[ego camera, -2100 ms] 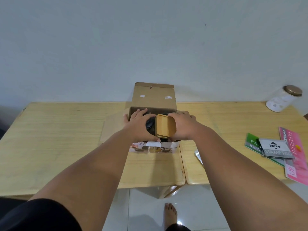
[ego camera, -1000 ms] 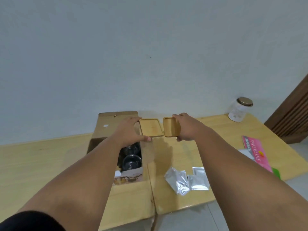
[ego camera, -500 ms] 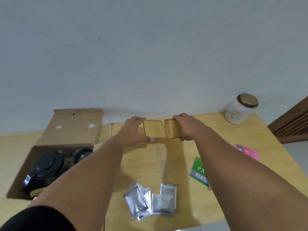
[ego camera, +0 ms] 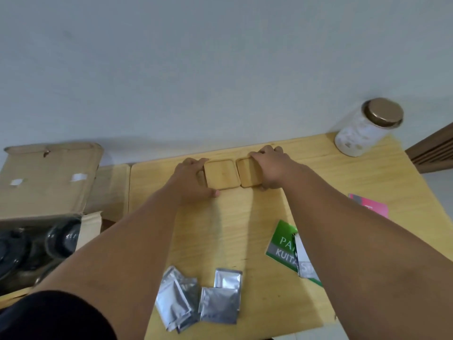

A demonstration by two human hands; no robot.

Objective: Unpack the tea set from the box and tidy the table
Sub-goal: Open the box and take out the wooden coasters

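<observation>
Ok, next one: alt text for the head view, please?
The left hand grips the left wooden coaster and the right hand the right wooden coaster, side by side, flat at the far side of the wooden table. Foil sachets lie nearer; an open cardboard box holding dark teaware sits left, a lidded jar far right.

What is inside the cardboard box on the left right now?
Two dark glossy pieces sit side by side inside the cardboard box; what exactly they are is unclear. The left forearm and the frame edge hide the rest of the interior.
</observation>
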